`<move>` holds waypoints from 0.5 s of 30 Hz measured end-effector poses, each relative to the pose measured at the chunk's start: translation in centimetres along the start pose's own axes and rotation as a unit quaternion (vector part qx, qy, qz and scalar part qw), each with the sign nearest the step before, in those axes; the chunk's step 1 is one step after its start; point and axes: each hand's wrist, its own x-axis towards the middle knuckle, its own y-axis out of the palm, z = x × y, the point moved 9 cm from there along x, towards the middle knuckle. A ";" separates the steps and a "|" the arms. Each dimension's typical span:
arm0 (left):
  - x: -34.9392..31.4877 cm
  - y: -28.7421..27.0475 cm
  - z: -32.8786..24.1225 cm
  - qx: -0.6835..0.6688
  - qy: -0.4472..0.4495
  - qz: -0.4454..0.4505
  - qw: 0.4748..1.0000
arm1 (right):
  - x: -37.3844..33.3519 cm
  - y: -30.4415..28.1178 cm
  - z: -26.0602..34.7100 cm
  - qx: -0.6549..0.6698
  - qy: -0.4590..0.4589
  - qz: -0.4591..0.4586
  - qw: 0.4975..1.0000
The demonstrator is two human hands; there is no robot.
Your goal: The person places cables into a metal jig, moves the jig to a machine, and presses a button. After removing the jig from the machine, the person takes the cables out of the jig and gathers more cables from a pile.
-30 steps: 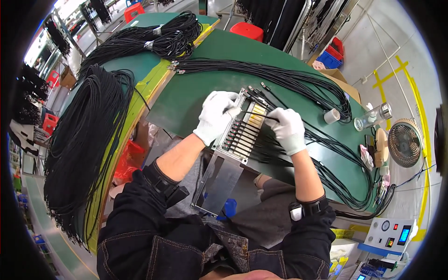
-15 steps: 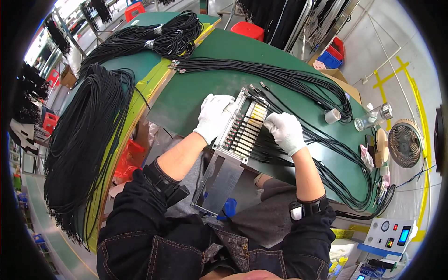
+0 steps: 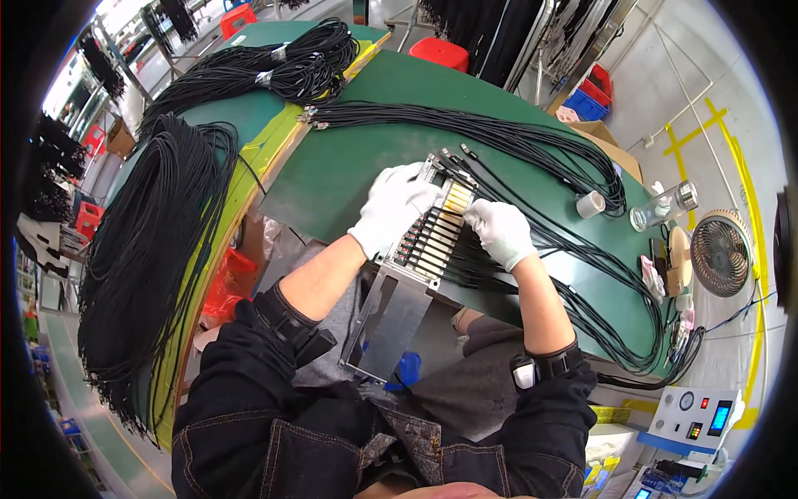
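Observation:
A metal fixture (image 3: 397, 320) with a row of slots stands at the table's near edge, in front of my body. Black cables lie side by side across its lower slots, and yellow strips show in the upper ones. My left hand (image 3: 392, 208), in a white glove, rests over the fixture's left side. Its bent fingers reach onto the upper slots, and what they pinch, if anything, is hidden. My gloved right hand (image 3: 501, 233) is closed at the fixture's right edge, its fingertips pinching a black cable that crosses a slot. Loose black cables (image 3: 573, 249) run right from beneath this hand.
A bundle of black cables (image 3: 490, 129) lies across the green table (image 3: 332, 179). Larger coils (image 3: 154, 249) cover the left side. At right are a white roll (image 3: 590, 205), a glass jar (image 3: 663, 208) and a fan (image 3: 721, 254). A control box (image 3: 692, 420) stands at lower right.
My left hand has moved its fingers rightward over the fixture's upper slots. My right hand has shifted slightly left, closer to the fixture's edge.

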 end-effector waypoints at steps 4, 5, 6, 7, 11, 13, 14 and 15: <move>-0.6 0.6 -4.2 0.182 0.099 0.057 0.977 | 0.3 -0.9 0.2 -0.008 0.001 -0.026 1.000; -0.5 0.7 -4.3 0.183 0.100 0.057 0.976 | 0.5 -1.9 0.4 -0.020 -0.010 -0.058 0.998; -0.4 1.0 -4.3 0.192 0.098 0.073 0.974 | 0.7 -2.7 0.6 -0.033 -0.021 -0.089 0.995; -0.3 1.4 -4.3 0.200 0.096 0.089 0.971 | 0.8 -2.6 0.3 -0.032 -0.021 -0.091 0.995; -0.4 1.5 -4.2 0.193 0.101 0.086 0.972 | 1.1 -2.9 -2.0 -0.150 0.018 -0.153 0.977; -0.7 1.7 -3.4 0.185 0.102 0.079 0.974 | 1.1 -2.5 -2.3 -0.155 0.004 -0.173 0.973; -0.7 1.3 -2.4 0.152 0.082 0.055 0.983 | 1.0 -2.5 -2.3 -0.157 -0.003 -0.182 0.971; -0.5 0.6 -1.5 0.119 0.061 0.031 0.990 | 1.0 -3.0 -2.1 -0.156 -0.005 -0.180 0.971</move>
